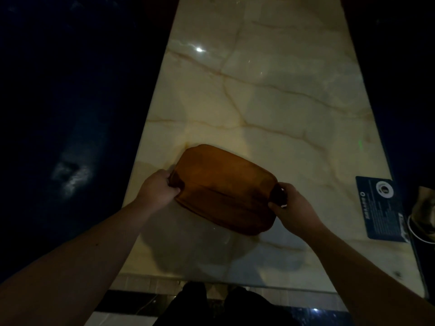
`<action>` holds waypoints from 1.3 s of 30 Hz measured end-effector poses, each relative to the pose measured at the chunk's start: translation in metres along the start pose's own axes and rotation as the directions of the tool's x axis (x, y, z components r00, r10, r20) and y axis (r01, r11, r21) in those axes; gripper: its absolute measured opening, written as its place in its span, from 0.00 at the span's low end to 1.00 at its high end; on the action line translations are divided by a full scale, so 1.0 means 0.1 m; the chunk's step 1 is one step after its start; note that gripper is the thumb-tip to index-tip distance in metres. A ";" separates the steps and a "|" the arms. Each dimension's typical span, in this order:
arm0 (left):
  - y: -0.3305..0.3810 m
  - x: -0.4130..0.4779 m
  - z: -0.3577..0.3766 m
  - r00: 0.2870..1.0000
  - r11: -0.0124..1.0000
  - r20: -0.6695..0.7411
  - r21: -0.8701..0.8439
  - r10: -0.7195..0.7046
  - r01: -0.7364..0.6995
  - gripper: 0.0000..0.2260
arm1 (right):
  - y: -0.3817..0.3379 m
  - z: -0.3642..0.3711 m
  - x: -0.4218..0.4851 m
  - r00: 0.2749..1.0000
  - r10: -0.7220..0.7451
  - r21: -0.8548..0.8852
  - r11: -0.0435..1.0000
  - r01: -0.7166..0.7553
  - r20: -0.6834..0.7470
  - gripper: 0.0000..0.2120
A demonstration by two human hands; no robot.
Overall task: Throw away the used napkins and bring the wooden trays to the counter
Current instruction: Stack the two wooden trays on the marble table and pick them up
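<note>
A brown wooden tray [222, 188] with rounded corners sits low over the near part of a pale marble counter [270, 95], turned at a slant. My left hand [159, 190] grips its left end and my right hand [292, 207] grips its right end at a dark handle. A seam across the tray's near side hints at two stacked trays, but I cannot tell in the dim light. No napkins are in sight.
A dark blue card [380, 207] with a round emblem lies at the counter's right edge. Beyond it, at the frame's right border, is a partly cut-off brownish object [426, 208]. Dark floor flanks the counter on both sides. My legs [221, 304] stand at the near edge.
</note>
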State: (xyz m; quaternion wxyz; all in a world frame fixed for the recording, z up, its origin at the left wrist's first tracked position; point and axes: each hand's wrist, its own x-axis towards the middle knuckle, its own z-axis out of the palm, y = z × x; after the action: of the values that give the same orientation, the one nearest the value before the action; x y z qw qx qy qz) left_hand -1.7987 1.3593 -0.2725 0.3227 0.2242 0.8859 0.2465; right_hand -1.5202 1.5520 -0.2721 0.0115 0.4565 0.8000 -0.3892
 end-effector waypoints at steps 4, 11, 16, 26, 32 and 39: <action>-0.02 -0.01 -0.02 1.000 0.999 0.001 0.043 0.009 -0.009 0.16 | -0.01 -0.01 0.05 0.999 -0.019 -0.043 0.999 0.021 0.038 0.27; -0.03 -0.03 0.03 1.000 1.000 0.004 0.005 0.027 -0.027 0.18 | 0.01 -0.06 0.14 0.997 0.017 -0.065 0.998 -0.012 0.075 0.28; -0.03 -0.01 0.05 1.000 0.999 -0.008 0.024 0.021 -0.021 0.20 | 0.04 -0.06 0.13 0.997 0.006 -0.127 0.992 0.005 0.082 0.28; -0.04 0.02 0.03 1.000 0.999 0.004 0.034 0.021 -0.021 0.18 | 0.07 -0.06 0.11 0.997 -0.027 -0.173 0.984 0.040 0.075 0.26; -0.03 0.04 0.01 0.999 0.999 0.021 0.033 0.027 -0.028 0.17 | 0.06 -0.07 0.09 0.997 -0.041 -0.217 0.975 0.056 0.071 0.24; 0.06 0.11 -0.01 0.996 0.996 -0.048 0.048 0.078 -0.076 0.09 | 0.03 -0.05 0.09 0.981 0.187 -0.064 0.981 -0.184 0.048 0.22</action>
State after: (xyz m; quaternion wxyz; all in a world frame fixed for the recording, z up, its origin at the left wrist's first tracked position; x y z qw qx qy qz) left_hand -1.8054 1.3697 -0.2736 0.2854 0.2593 0.8898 0.2439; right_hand -1.5212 1.5621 -0.2743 0.0828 0.5181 0.7644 -0.3747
